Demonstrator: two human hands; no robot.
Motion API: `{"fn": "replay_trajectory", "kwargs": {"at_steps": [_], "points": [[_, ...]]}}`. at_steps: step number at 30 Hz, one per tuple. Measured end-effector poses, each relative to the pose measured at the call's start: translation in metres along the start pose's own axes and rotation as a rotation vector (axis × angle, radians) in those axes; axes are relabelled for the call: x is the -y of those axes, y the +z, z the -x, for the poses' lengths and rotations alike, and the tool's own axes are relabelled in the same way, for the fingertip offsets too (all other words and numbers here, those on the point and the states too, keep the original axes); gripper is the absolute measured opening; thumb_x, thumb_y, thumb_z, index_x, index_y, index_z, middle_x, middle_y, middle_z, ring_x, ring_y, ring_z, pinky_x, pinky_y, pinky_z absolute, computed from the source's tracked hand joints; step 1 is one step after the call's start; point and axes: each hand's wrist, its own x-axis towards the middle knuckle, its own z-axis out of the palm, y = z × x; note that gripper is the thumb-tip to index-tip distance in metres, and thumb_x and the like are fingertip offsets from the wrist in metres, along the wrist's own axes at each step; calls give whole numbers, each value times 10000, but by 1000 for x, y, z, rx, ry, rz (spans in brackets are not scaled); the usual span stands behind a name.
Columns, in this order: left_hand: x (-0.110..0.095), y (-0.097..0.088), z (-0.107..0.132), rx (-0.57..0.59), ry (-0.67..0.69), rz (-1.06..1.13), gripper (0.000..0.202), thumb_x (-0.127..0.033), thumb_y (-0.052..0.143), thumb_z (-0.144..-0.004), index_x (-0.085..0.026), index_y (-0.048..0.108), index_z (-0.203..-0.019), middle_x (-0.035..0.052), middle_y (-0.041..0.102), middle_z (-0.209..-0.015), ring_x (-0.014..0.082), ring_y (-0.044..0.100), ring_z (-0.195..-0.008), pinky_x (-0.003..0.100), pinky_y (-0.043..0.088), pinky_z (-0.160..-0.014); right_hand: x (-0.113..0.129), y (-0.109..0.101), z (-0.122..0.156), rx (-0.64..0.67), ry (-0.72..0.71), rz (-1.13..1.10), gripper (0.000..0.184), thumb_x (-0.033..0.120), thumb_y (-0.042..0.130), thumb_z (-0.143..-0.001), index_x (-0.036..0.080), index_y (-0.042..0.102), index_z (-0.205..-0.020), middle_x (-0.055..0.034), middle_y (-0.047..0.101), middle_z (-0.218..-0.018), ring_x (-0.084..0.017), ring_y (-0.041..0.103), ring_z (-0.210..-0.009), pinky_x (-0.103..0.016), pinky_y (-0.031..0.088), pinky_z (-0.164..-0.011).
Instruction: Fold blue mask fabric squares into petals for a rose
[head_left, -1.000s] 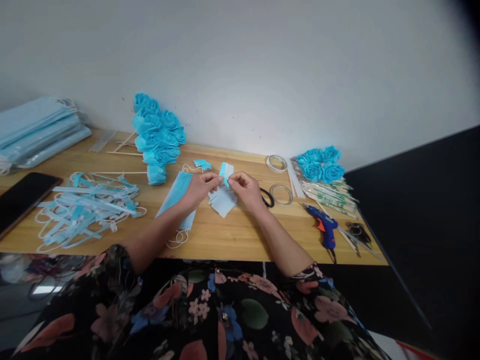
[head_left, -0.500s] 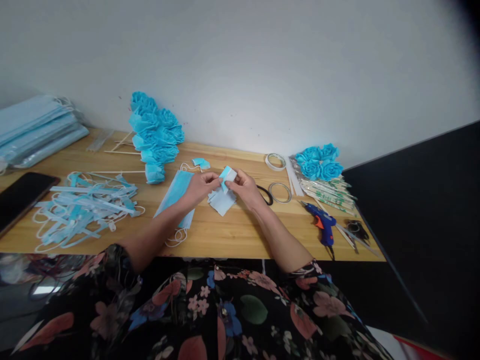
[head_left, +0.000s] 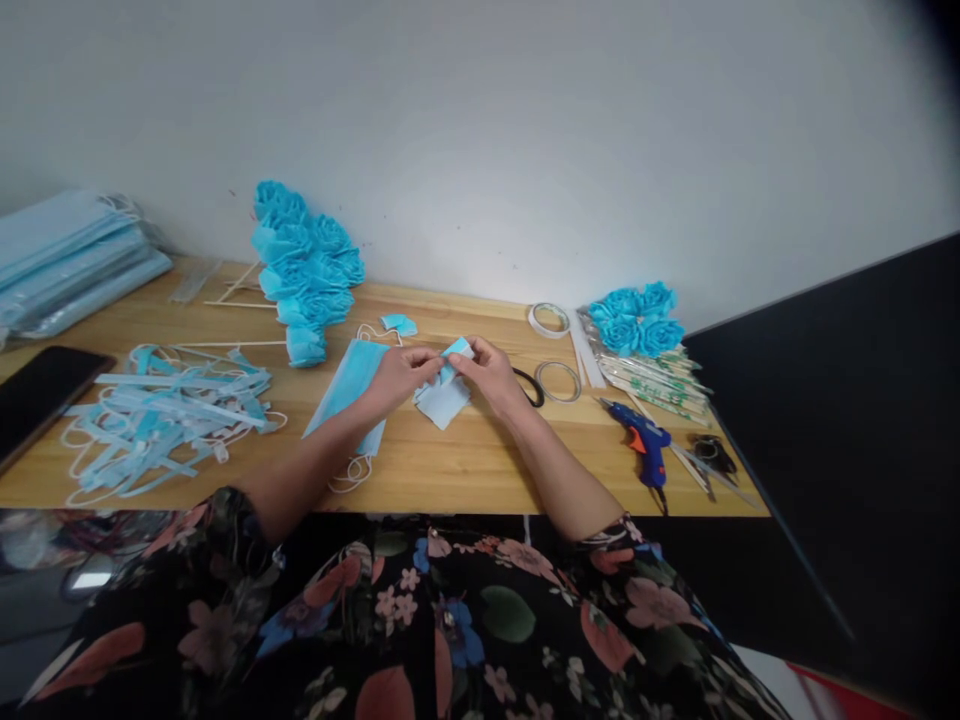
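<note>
My left hand (head_left: 396, 376) and my right hand (head_left: 489, 372) meet over the middle of the wooden table (head_left: 465, 470). Both pinch a small light blue fabric piece (head_left: 454, 352) between thumb and fingers, and it is folded over between them. Directly beneath lies a small stack of similar cut blue pieces (head_left: 442, 402). A whole blue face mask (head_left: 346, 382) lies flat under my left wrist, its white ear loop hanging toward the table's front edge.
Blue fabric roses (head_left: 304, 265) lie at the back, more roses (head_left: 637, 320) on packed chopsticks at right. Tape rolls (head_left: 550, 318), black scissors (head_left: 531, 388), a blue glue gun (head_left: 646, 445), mask trimmings (head_left: 161, 415), a phone (head_left: 41, 395) and stacked masks (head_left: 71, 260) surround the hands.
The fabric piece, held upright a second ago, has been tipped and folded lower between my fingers. Both hands stay in the same spot.
</note>
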Motion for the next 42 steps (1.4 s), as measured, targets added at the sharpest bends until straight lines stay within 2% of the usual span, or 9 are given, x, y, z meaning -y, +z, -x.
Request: {"fn": "replay_trajectory", "kwargs": {"at_steps": [4, 11, 18, 22, 26, 30, 37, 42], "points": [[-2, 1, 1, 35, 5, -8, 274, -396, 648, -790, -176, 646, -627, 3, 598, -587, 111, 491, -567, 242, 377, -561, -5, -1, -1, -31, -24, 98, 360, 488, 783, -684, 200, 576, -746, 56, 539, -663, -101, 450, -611, -242, 362, -578], [0, 1, -1, 39, 15, -21, 313, -402, 615, -826, -184, 623, -601, 2, 583, -572, 116, 487, -557, 251, 360, -557, -5, 0, 0, -36, -71, 128, 313, 467, 746, -723, 208, 572, -740, 53, 540, -669, -108, 450, -620, -256, 398, -614], [-3, 0, -1, -4, -33, 4, 318, -401, 627, -798, -183, 611, -566, -1, 571, -527, 113, 471, -520, 249, 346, -525, -6, -2, -1, -78, -154, 159, 261, 446, 708, -772, 213, 666, -881, 22, 628, -774, -132, 525, -689, -266, 429, -649], [-2, -2, -1, 6, -72, 91, 315, -402, 636, -784, -180, 616, -561, 6, 578, -525, 110, 482, -505, 250, 370, -526, -3, -2, 1, -69, -238, 244, 134, 308, 655, -773, 224, 720, -855, -9, 691, -872, -161, 594, -774, -293, 470, -711], [0, -2, -3, -2, -120, 208, 310, -426, 658, -755, -181, 617, -570, 16, 595, -537, 114, 491, -498, 257, 392, -520, -3, -2, 2, -42, -363, 320, 192, 196, 587, -753, 245, 756, -830, -35, 734, -994, -201, 652, -965, -337, 496, -836], [1, -1, -4, 19, -127, 246, 296, -433, 673, -745, -178, 632, -600, 18, 607, -562, 112, 498, -517, 256, 399, -532, -6, -3, 1, -35, -356, 343, 204, 198, 581, -760, 250, 761, -842, -41, 744, -1029, -213, 663, -1014, -354, 503, -864], [-5, -4, 0, 55, -79, 197, 360, -501, 725, -742, -171, 648, -619, 19, 619, -592, 107, 505, -536, 253, 386, -543, -8, -3, 0, -49, -315, 339, 212, 203, 564, -764, 245, 743, -871, -29, 748, -1021, -201, 661, -963, -346, 504, -852], [-5, -3, -1, 13, -81, 183, 386, -542, 732, -746, -176, 652, -654, 13, 604, -581, 114, 518, -541, 249, 385, -532, -9, -2, 0, -34, -312, 338, 216, 200, 554, -760, 239, 736, -871, -28, 751, -1004, -199, 663, -948, -349, 501, -862]]}}
